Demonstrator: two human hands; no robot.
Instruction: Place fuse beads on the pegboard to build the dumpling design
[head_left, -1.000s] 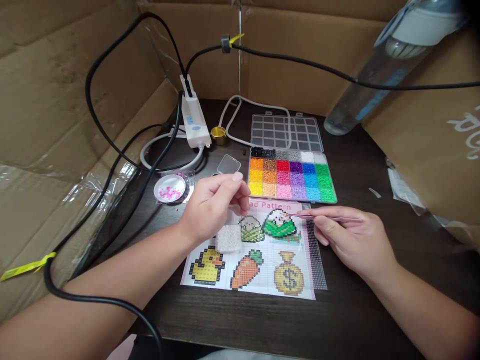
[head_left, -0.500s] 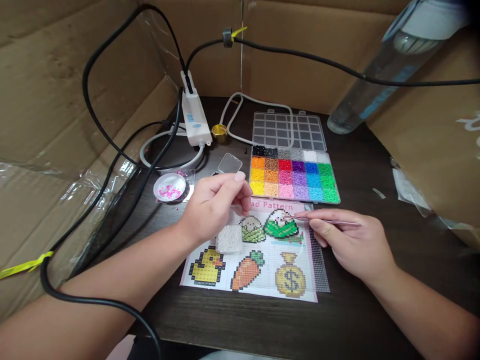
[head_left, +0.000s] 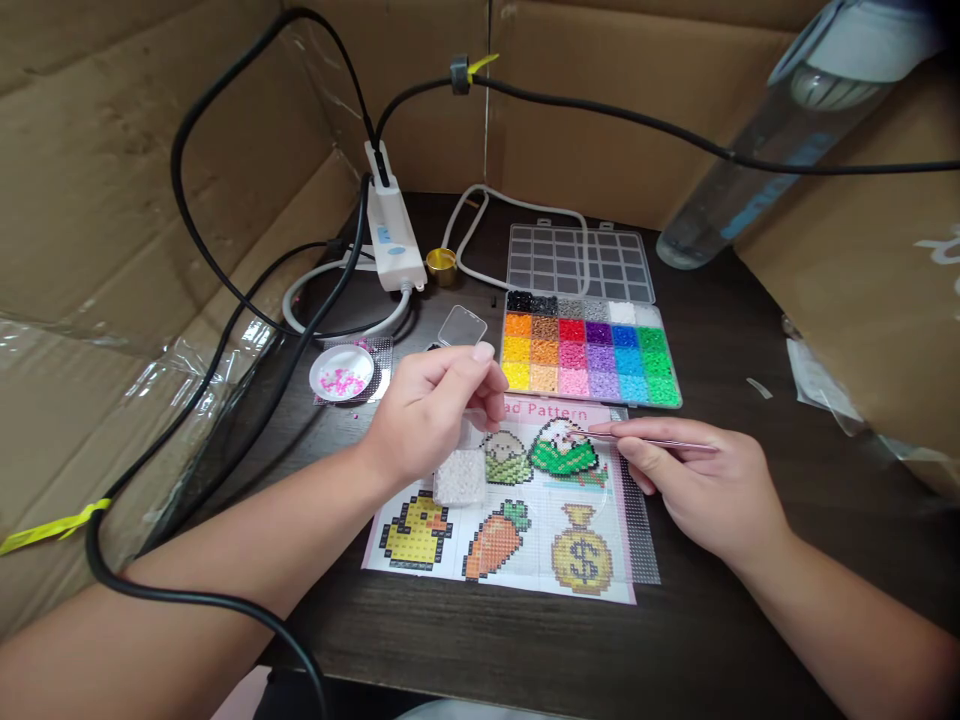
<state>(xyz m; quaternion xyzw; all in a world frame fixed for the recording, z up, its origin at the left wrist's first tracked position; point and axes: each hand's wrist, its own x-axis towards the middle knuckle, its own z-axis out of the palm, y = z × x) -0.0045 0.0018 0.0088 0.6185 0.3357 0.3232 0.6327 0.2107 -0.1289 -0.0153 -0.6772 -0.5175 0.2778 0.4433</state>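
Pink tweezers gripped in my right hand need light touches on the centre-right bead figure, left hand curled, grip unclear.

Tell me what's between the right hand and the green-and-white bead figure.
The head view shows tweezers there: held in the right hand, they point toward the bead figure, with part of the pattern sheet beneath.
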